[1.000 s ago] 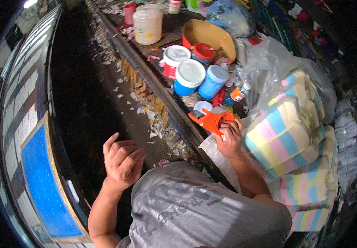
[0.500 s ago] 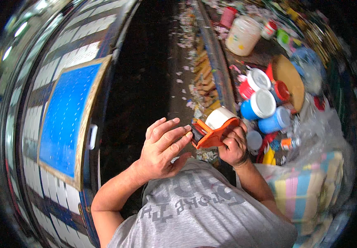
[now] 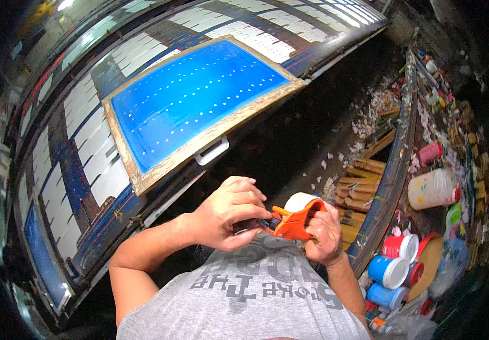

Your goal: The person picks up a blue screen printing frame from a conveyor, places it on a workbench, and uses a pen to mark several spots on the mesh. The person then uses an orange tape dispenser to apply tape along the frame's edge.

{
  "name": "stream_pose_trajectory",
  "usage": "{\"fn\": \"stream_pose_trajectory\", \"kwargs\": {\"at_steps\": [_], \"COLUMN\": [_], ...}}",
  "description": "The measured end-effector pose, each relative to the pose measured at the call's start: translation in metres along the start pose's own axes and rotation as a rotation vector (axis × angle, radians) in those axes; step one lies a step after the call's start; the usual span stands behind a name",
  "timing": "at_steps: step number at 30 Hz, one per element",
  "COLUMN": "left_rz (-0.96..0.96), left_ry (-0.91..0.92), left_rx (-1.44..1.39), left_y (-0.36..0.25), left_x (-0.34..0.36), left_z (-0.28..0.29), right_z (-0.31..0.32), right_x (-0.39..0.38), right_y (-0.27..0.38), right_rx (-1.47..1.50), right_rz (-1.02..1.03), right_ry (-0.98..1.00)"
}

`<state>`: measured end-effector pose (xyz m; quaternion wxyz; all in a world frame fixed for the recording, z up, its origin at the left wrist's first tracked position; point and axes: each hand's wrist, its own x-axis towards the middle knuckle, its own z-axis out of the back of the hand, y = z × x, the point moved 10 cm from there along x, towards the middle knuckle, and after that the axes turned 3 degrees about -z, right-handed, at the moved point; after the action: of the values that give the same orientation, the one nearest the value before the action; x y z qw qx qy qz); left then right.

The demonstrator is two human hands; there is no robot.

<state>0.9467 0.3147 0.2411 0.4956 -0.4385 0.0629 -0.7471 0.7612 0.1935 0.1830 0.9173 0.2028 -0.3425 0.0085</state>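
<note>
My right hand (image 3: 326, 232) is wrapped round an orange hand-held tape dispenser (image 3: 292, 225), held in front of my shirt. A wide roll of pale tape (image 3: 301, 202) sits in it. My left hand (image 3: 232, 212) meets the front end of the dispenser, its fingers curled and the thumb below them. What lies between that thumb and the forefinger is dark and too small to make out; the tape's loose end cannot be told apart there. Left of my hands, a wood-framed screen with blue mesh (image 3: 199, 102) lies on a long printing table.
White printed pieces (image 3: 253, 41) lie in rows along the table (image 3: 335, 48). A white handle (image 3: 212, 151) sticks out beneath the screen. A second blue screen (image 3: 46, 255) stands at lower left. Paint tubs (image 3: 389, 271), a cloudy jar (image 3: 432, 190) and scraps crowd the right, beyond a dark rail (image 3: 389, 209).
My view has turned left, bringing more of the table and screen in and shifting the tubs right. My left fingers have curled in closer to the dispenser. My right hand keeps its hold.
</note>
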Motion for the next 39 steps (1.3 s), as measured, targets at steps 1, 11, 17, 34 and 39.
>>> {"fn": "stream_pose_trajectory", "kwargs": {"at_steps": [1,11,17,34,39], "left_rz": [0.015,0.214,0.354,0.876,0.999], "left_ry": [-0.046,-0.243,-0.336,-0.78,-0.937], "left_rx": [-0.007,-0.094,-0.107,-0.069,-0.034], "left_y": [0.008,0.069,0.1,0.185,0.205], "left_x": [-0.006,-0.058,-0.082,-0.04,-0.019], "left_z": [0.011,0.084,0.101,0.086,0.064], "right_z": [-0.008,-0.074,-0.108,-0.144,-0.145], "right_x": [0.014,0.126,0.167,0.268,0.281], "right_y": [-0.003,-0.024,-0.039,-0.174,-0.221], "right_rx": [0.016,0.203,0.358,0.765,0.844], "right_rz": [0.017,0.06,0.098,0.378,0.388], "right_ry": [0.048,0.266,0.382,0.623,0.69]}}
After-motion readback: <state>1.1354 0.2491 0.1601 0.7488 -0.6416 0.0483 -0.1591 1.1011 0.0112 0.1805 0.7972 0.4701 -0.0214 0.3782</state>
